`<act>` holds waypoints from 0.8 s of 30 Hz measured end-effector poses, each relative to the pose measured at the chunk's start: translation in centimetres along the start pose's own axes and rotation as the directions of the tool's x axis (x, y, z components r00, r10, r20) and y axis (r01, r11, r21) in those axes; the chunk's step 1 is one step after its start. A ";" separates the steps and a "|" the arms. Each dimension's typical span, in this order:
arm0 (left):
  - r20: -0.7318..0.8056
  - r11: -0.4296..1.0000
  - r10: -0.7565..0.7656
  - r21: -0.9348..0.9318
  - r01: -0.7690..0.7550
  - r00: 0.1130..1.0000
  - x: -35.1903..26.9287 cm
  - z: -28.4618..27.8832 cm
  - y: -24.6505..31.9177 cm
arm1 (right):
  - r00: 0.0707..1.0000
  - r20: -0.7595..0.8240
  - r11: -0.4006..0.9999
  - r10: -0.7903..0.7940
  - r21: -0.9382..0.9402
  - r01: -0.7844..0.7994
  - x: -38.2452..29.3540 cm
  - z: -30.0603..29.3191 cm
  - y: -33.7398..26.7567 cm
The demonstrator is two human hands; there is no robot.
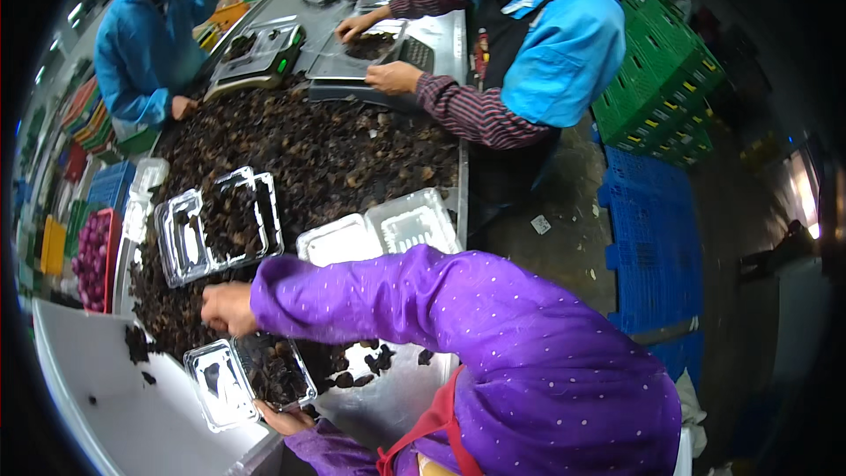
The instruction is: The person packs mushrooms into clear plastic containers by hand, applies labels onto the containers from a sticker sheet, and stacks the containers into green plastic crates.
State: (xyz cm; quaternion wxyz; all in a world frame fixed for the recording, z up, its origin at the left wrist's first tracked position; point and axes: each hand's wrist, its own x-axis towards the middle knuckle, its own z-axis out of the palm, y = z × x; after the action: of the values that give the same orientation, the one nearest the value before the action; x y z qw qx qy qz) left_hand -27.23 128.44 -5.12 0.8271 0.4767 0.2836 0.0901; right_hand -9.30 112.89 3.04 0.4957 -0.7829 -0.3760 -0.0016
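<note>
My left hand (285, 419) grips the near edge of an open clear plastic clamshell container (221, 387), whose one half holds dark wood ear-like pieces (274, 370). Just above that filled half is my right hand (228, 307), slightly blurred, fingers bent down beside the dark heap (310, 145) spread over the metal table; whether it holds a piece is hidden. Farther along lies another open clamshell container (182, 231) with dark pieces in one half. An empty open clamshell (410, 221) rests on the heap behind my right forearm.
Across the table, a person in blue (568, 46) handles a filled container on a scale (363, 89). Another person (142, 53) stands at the upper left near a second scale (258, 73). A white bin (86, 357) adjoins the table; green crates (654, 73) and blue pallets (651, 238) stand right.
</note>
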 end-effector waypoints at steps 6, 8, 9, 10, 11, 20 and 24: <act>0.142 0.995 0.064 -0.087 -0.052 0.988 1.2 3.0 -1.0 | 0.927 0.359 0.946 0.108 -0.323 0.015 -4.1 2.7 -2.7; 0.135 0.999 0.036 -0.041 -0.031 0.990 0.7 3.2 -1.6 | 0.927 0.361 0.971 0.101 -0.241 -0.012 -4.5 1.7 -3.0; 0.130 0.996 -0.016 -0.088 0.028 0.991 0.0 4.1 -1.4 | 0.946 0.310 0.978 0.098 -0.206 -0.034 -4.7 1.1 -3.4; 0.181 0.992 -0.007 -0.119 0.029 0.984 0.2 3.9 -1.5 | 0.967 0.249 0.978 0.049 -0.208 0.004 -5.0 0.5 -3.9; 0.168 0.993 -0.005 -0.117 0.024 0.986 -0.2 4.3 -1.2 | 0.971 0.237 0.981 0.038 -0.192 0.009 -5.0 0.2 -4.2; 0.224 0.992 0.001 -0.122 0.027 0.975 -1.1 5.6 -0.5 | 0.997 -0.012 0.996 -0.080 -0.043 0.079 -8.8 -7.6 -3.7; 0.187 0.974 0.106 -0.216 -0.065 0.977 -1.3 3.4 1.4 | 0.971 -0.170 0.986 0.166 0.039 -0.162 -11.7 -13.1 -0.9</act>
State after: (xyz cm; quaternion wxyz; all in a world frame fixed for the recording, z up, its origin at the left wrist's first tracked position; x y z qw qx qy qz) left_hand -26.30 126.11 -2.17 0.8918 0.4059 0.1684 0.1074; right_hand -13.40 96.02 6.06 0.5345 -0.8020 -0.2658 -0.0237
